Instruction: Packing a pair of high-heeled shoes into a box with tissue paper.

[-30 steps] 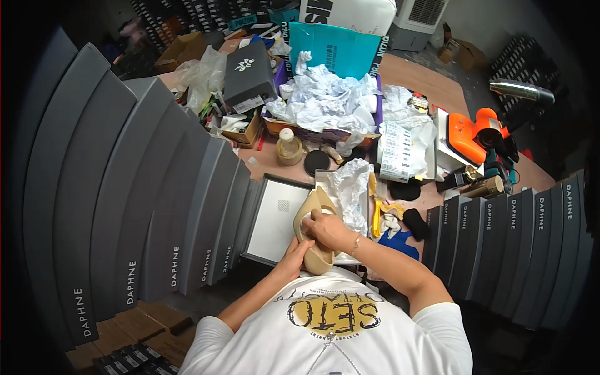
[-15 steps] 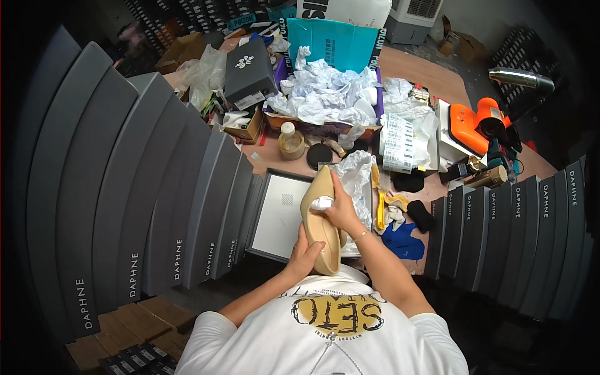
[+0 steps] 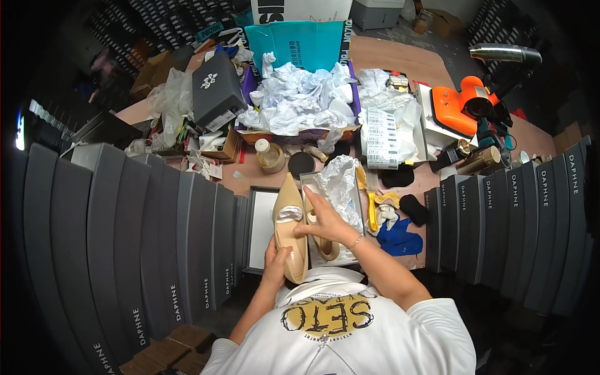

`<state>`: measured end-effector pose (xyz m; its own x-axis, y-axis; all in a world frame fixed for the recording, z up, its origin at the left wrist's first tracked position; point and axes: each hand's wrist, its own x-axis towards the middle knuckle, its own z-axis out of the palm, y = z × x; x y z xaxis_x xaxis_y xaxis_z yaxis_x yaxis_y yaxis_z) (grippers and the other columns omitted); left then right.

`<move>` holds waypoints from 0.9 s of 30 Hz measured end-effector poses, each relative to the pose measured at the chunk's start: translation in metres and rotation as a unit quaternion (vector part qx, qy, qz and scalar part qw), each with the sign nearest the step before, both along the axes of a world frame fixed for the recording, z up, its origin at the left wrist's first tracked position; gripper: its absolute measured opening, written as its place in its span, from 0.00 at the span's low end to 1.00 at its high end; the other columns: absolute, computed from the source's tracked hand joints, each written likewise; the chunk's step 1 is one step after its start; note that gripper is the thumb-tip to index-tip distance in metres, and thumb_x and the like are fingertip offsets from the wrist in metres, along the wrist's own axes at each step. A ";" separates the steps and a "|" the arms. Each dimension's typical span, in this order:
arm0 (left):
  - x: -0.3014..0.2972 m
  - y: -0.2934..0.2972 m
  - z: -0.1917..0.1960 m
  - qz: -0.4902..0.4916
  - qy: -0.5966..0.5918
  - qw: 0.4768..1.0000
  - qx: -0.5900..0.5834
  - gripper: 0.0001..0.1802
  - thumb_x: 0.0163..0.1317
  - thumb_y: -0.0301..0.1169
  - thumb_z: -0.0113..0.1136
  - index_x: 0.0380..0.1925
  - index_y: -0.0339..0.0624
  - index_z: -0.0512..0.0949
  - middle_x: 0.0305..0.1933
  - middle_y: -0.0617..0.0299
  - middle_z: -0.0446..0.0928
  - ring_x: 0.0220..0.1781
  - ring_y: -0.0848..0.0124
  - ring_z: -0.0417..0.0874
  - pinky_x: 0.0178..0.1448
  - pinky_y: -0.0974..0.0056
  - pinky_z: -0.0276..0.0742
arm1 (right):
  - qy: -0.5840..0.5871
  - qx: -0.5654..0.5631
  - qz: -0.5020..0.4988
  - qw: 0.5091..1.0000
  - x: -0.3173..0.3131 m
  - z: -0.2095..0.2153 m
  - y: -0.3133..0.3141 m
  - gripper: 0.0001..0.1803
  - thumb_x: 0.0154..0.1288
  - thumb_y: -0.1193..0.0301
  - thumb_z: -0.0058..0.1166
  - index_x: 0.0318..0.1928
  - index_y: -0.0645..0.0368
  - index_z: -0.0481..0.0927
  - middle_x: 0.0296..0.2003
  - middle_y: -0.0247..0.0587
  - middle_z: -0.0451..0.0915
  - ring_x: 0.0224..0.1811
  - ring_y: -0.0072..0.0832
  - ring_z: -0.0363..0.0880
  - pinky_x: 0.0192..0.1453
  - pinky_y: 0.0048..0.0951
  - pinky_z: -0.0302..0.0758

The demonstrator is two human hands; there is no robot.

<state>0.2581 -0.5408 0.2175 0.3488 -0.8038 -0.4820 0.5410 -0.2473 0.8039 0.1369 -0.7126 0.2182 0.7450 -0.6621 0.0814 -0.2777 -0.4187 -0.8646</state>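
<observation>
So the beige pointed-toe flat shoe [image 3: 289,240] is at lower center of the frame, toe pointing up, with a wad of white paper [image 3: 289,214] tucked in the toe end. Left hand [image 3: 274,265] is clamped around the heel end. Right hand [image 3: 326,222] is close by with its thumb over the insole; can't tell how firmly it's gripping. Partly hidden under that hand is a second beige shoe [image 3: 329,250], by an open shallow grey box [image 3: 360,215] with crumpled white tissue paper [image 3: 340,184] in it. Just left of the shoes there's a dark-rimmed tray with a white inside [image 3: 261,231]. Top center, a purple-sided carton [image 3: 357,103] is heaped with crumpled white paper [image 3: 306,94], and a small brown cardboard box [image 3: 232,147] at upper left holds odds and ends.
</observation>
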 end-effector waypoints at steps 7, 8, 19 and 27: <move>0.039 -0.034 -0.005 -0.091 -0.483 0.869 0.060 0.44 0.57 0.37 0.65 0.67 0.31 0.53 0.66 0.39 0.58 0.67 0.51 0.64 0.66 0.56 0.65 | 0.186 0.066 -0.098 0.975 -0.059 -0.047 -0.034 0.32 0.58 0.57 0.60 0.59 0.60 0.71 0.56 0.68 0.69 0.54 0.58 0.72 0.58 0.41 0.71; 0.030 -0.056 -0.001 -0.117 -0.453 0.884 0.005 0.44 0.55 0.36 0.67 0.67 0.31 0.53 0.66 0.39 0.58 0.67 0.51 0.64 0.66 0.56 0.64 | 0.170 0.092 -0.116 0.974 -0.061 -0.060 -0.037 0.30 0.59 0.58 0.60 0.58 0.61 0.73 0.53 0.66 0.72 0.51 0.56 0.74 0.55 0.40 0.72; 0.015 -0.140 -0.028 -0.115 0.262 0.952 -0.114 0.47 0.57 0.44 0.66 0.68 0.38 0.51 0.66 0.55 0.63 0.67 0.64 0.65 0.69 0.59 0.61 | -0.253 0.558 -0.047 0.789 -0.022 0.041 -0.070 0.06 0.64 0.67 0.58 0.36 0.55 0.76 0.30 0.23 0.73 0.29 0.12 0.67 0.34 0.14 0.65; 0.025 -0.084 -0.018 0.084 0.220 0.971 -0.046 0.31 0.63 0.29 0.57 0.65 0.43 0.58 0.65 0.58 0.65 0.66 0.62 0.66 0.70 0.54 0.61 | -0.094 0.418 -0.279 0.859 0.008 -0.039 -0.162 0.19 0.63 0.68 0.58 0.51 0.62 0.73 0.34 0.29 0.73 0.27 0.17 0.70 0.26 0.20 0.69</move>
